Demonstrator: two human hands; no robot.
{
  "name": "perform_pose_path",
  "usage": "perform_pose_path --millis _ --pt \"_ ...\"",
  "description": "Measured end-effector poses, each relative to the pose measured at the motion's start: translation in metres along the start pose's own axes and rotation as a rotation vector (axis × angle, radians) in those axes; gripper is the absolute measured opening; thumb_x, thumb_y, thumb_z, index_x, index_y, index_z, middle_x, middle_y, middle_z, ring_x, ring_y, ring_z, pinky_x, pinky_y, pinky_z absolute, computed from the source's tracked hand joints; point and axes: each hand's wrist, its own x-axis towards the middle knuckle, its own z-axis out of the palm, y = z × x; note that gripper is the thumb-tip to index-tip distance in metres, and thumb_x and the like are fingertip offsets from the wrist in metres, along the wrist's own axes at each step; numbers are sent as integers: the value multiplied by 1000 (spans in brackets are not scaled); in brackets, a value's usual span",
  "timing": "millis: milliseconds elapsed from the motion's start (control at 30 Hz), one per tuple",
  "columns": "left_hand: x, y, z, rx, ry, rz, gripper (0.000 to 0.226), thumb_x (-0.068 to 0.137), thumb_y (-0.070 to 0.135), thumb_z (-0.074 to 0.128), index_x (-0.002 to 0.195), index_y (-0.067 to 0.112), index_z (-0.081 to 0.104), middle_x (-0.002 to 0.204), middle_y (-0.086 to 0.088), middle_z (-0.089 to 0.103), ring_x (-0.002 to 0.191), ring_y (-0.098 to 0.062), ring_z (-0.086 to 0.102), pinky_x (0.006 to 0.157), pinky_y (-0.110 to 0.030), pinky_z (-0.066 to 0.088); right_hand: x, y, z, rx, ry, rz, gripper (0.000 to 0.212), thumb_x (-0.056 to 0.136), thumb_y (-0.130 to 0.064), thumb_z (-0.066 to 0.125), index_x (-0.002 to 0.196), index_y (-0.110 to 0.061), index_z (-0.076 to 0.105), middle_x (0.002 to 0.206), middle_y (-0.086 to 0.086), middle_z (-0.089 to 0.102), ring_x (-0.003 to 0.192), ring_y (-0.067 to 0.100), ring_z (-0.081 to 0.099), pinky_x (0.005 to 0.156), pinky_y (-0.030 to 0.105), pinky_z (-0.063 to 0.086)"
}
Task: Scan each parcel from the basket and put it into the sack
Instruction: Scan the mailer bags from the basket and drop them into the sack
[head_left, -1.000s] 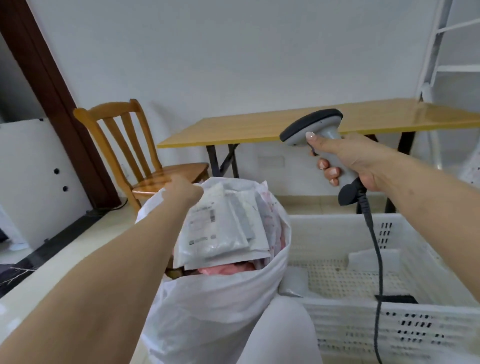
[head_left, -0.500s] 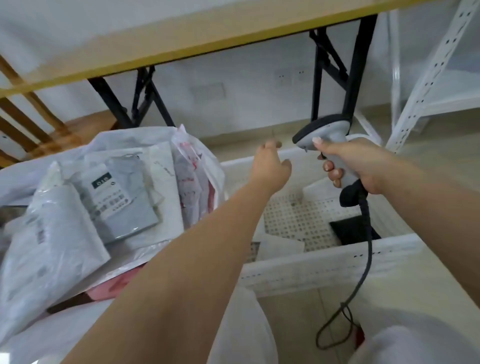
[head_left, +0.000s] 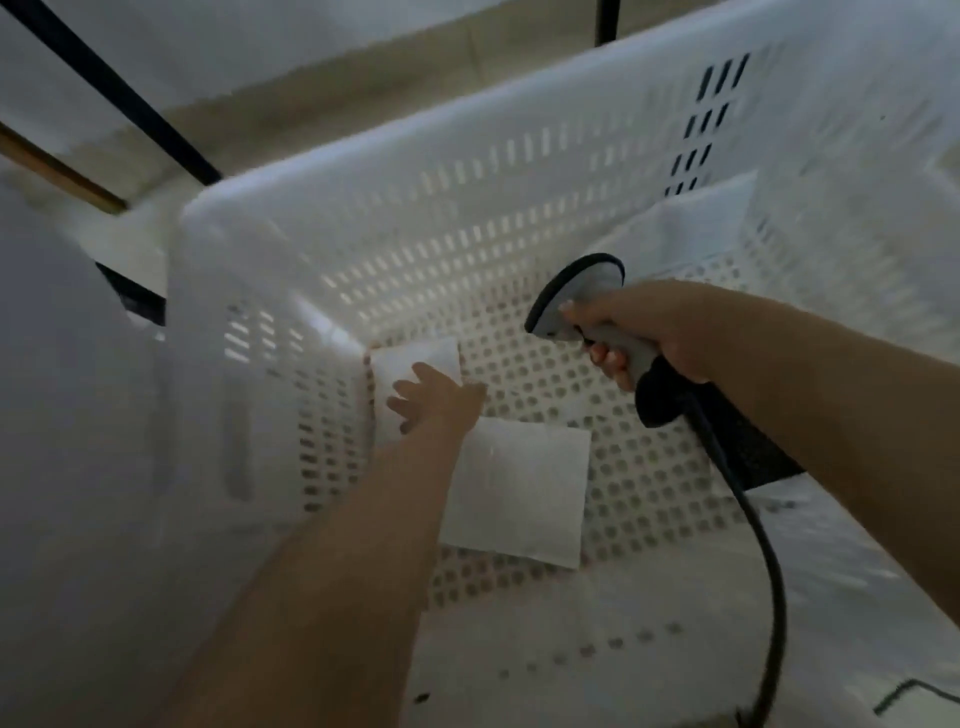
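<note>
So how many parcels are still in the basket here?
3 visible: a small parcel in the far-left corner under the left hand, a flat parcel beside the forearm, and one leaning parcel far right. Others may be hidden.

White parcels (head_left: 511, 491) flat in perforated basket (head_left: 467, 171)

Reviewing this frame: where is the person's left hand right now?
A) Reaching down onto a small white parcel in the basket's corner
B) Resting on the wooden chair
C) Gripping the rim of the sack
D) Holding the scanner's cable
A: the left hand is down inside the white basket, fingers spread over the small white parcel in the corner, while the right hand grips the scanner.
</note>
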Motion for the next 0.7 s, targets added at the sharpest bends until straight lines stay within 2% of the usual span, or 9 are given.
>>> perform_pose_path --millis 67,133,200,267,300,367,467,600,700 --pt "25 -3 21 20 -25 -80 109 89 60 58 154 12 -15 161 -18 -17 148 -41 -12 116 -57 13 29 2 1 1 -16 27 34 96 -39 58 78 -10 55 63 1 33 50 8 28 38 13 28" --pt "45 -8 33 38 21 -113 108 89 54 62 154 15 -14 161 -17 -16 148 -42 -7 115 -57 17 51 5 -2 15 -9 38 32 95 -39 60 82 -10 56 62 1 35 44 8 31 38 13 29" --pt "62 -22 35 55 152 -55 82 94 34 61 155 14 9 158 -20 11 142 -41 20 112 -48 29 64 11 -3 44 -9 57 31 92 -39 65 87 -9 58 61 1 39 34 6 34 36 11 32" --pt "68 -33 26 19 254 21 60 95 20 57 146 4 28 145 -18 37 130 -35 41 103 -39 38 68 17 -6 74 4 74 32 89 -39 68 89 -8 58 62 1 43 27 6 37 34 12 34" --pt "65 -35 20 -54 270 56 54 96 17 57 140 0 33 138 -16 44 124 -31 47 96 -36 41 66 20 -6 81 12 79 33 89 -39 69 87 -8 57 62 2 44 26 6 37 34 12 35" --pt "49 -33 6 -431 264 82 33 93 6 58 124 2 47 117 -15 57 103 -28 58 80 -33 48 54 20 -5 99 10 54 33 89 -39 69 82 -9 55 60 2 44 28 6 38 35 13 35" --pt "3 -18 -20 -945 97 55 15 94 3 61 108 7 65 87 -11 67 72 -24 61 59 -28 52 15 7 -3 132 15 -62 33 90 -39 68 82 -9 56 57 1 43 35 9 37 37 15 35" --pt "-64 10 -56 -1169 -55 69 2 92 12 68 91 13 68 78 -3 70 70 -21 65 69 -34 55 -61 -17 -13 162 101 -221 34 90 -40 67 83 -10 55 57 1 42 38 10 35 36 14 31" --pt "-118 30 -91 -1239 -86 168 8 93 6 65 99 11 67 83 -5 71 73 -23 69 67 -35 59 -134 -30 -27 162 109 -333 31 89 -39 68 86 -11 57 57 -1 46 36 8 38 37 17 33"
